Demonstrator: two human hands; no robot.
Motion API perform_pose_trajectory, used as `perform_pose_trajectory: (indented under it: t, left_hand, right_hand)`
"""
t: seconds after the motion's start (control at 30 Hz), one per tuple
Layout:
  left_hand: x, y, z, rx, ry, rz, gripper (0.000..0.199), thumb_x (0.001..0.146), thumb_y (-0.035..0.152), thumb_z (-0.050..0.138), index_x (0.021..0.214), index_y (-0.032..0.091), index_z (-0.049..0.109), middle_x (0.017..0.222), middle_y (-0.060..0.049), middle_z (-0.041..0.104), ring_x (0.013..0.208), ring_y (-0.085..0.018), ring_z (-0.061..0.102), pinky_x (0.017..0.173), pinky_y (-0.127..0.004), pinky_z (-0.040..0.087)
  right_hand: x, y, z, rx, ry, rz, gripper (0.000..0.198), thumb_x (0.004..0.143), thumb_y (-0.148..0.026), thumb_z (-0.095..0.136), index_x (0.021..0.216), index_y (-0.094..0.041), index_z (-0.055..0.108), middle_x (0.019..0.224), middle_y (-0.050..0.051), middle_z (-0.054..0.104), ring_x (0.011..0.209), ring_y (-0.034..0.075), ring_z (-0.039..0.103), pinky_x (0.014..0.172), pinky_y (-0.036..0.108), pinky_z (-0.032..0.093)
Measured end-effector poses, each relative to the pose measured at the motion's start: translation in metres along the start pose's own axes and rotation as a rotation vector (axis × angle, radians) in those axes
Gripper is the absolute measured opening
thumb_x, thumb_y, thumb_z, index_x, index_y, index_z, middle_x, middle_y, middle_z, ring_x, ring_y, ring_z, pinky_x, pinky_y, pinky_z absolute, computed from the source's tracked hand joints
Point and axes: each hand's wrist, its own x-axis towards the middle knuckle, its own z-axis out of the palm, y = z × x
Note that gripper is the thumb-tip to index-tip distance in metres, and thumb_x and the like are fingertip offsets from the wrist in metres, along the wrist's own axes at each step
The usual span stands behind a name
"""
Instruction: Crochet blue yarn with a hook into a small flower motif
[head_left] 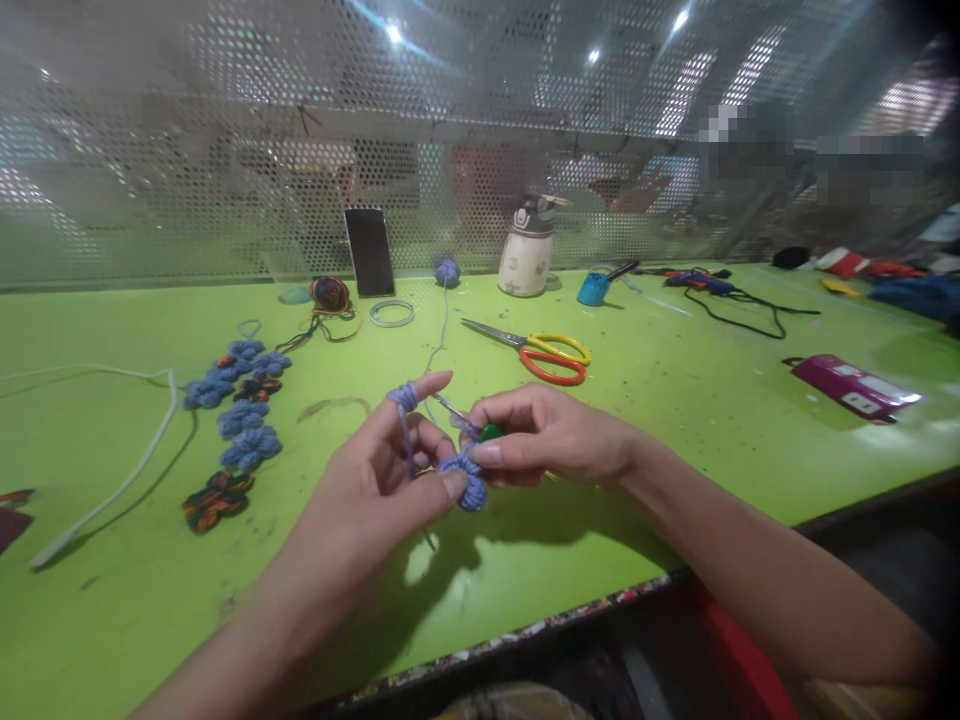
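My left hand pinches a small blue-purple crochet flower between thumb and fingers. Yarn wraps round its raised index finger. In my right hand is a crochet hook with a green grip, its metal tip pointing up and left; the right thumb also touches the flower. From the hands a strand runs back to a small blue-purple yarn ball. Left of my hands lie several finished crochet flowers, blue ones and dark multicoloured ones, arranged as a chain.
Scissors with yellow and red handles lie beyond my hands. Along the mesh panel stand a phone, a white bottle and a blue pot. A multicoloured yarn ball, white cable and purple case rest on the green table.
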Motion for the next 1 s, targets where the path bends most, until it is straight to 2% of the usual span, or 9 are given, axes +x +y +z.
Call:
perform_pose_trajectory:
  t: [0.17,0.37,0.67,1.0]
  left_hand:
    - [0.002,-0.003,-0.003,0.028,-0.046,0.01,0.075,0.069,0.01,0.078,0.137,0.022,0.048,0.076,0.004,0.062,0.073,-0.011,0.059,0.071,-0.024,0.048]
    - [0.011,-0.008,-0.012,-0.022,-0.167,-0.002,0.077,0.069,0.01,0.08,0.137,0.022,0.046,0.076,0.003,0.066,0.074,-0.013,0.062,0.071,-0.025,0.049]
    - [0.001,-0.001,-0.004,-0.048,-0.016,-0.028,0.066,0.068,0.01,0.079,0.129,0.022,0.058,0.073,0.003,0.061,0.068,-0.011,0.058,0.066,-0.022,0.048]
    - [0.003,-0.001,-0.006,-0.074,0.008,-0.054,0.067,0.066,0.009,0.081,0.128,0.021,0.059,0.07,0.004,0.061,0.064,-0.01,0.057,0.061,-0.02,0.048]
  right_hand:
    - [-0.001,0.002,-0.002,-0.001,-0.007,-0.004,0.025,0.086,-0.034,0.068,0.086,-0.011,0.061,0.066,-0.002,0.058,0.049,0.003,0.044,0.045,0.017,0.032]
    - [-0.002,0.002,-0.003,0.041,-0.076,0.004,0.026,0.09,-0.036,0.064,0.088,-0.011,0.057,0.069,-0.003,0.055,0.049,0.003,0.044,0.044,0.016,0.032]
    - [0.0,0.003,-0.005,0.016,-0.081,-0.019,0.029,0.091,-0.039,0.063,0.085,-0.012,0.055,0.067,-0.005,0.052,0.049,0.003,0.042,0.044,0.017,0.032]
    - [0.0,0.002,-0.005,0.014,-0.086,-0.026,0.03,0.092,-0.04,0.062,0.085,-0.012,0.055,0.068,-0.004,0.052,0.048,0.002,0.042,0.044,0.017,0.032]
